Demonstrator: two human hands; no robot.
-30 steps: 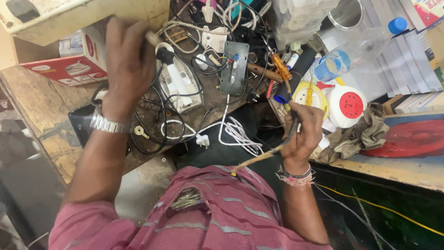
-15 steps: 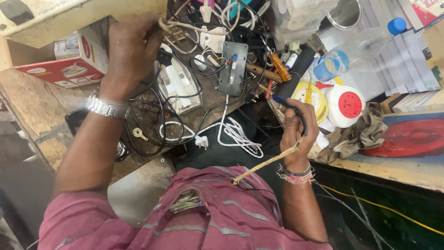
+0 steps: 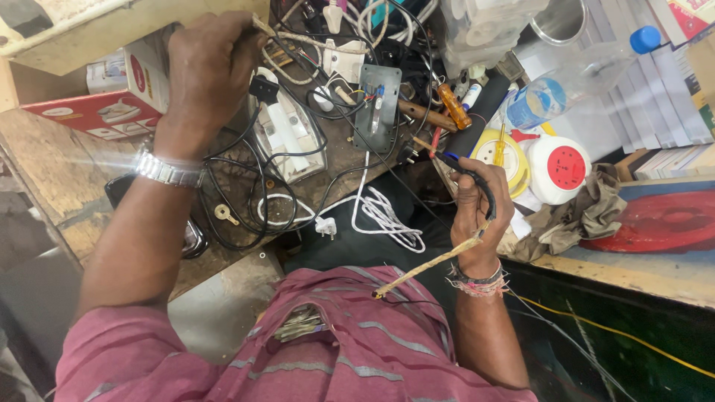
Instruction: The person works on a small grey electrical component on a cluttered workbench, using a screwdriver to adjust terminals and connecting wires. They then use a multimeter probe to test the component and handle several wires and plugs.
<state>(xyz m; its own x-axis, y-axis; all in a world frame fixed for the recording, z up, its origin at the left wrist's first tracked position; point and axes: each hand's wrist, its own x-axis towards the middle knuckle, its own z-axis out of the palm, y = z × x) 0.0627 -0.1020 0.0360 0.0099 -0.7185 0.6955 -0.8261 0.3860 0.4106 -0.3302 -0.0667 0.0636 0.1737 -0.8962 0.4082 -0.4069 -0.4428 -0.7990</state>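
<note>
Left hand (image 3: 211, 71) raised at top left over the cluttered tabletop (image 3: 67, 193), fingers closed round a tan braided cord (image 3: 298, 37) that runs right into the tangle of cables; silver wristwatch (image 3: 165, 170) on that wrist. Right hand (image 3: 480, 205) sits at centre right, fingers wrapped round a thin black tool (image 3: 465, 165) with a blue collar, tip pointing up-left toward the bench clutter; a second length of tan cord (image 3: 428, 266) leaves the bottom of this fist and slants down-left over the pink striped shirt (image 3: 350, 342). White clothes iron (image 3: 287, 134) lies just right of the left wrist, black wires looped around it. Grey metal plate (image 3: 377, 108) beyond it, orange-handled screwdriver (image 3: 453, 106) to its right. White cable with plug (image 3: 372, 212) coiled between the hands. Round white-and-red socket box (image 3: 562, 167) and crumpled brown rag (image 3: 577, 219) right of the right hand, clear water bottle (image 3: 573, 78) above
</note>
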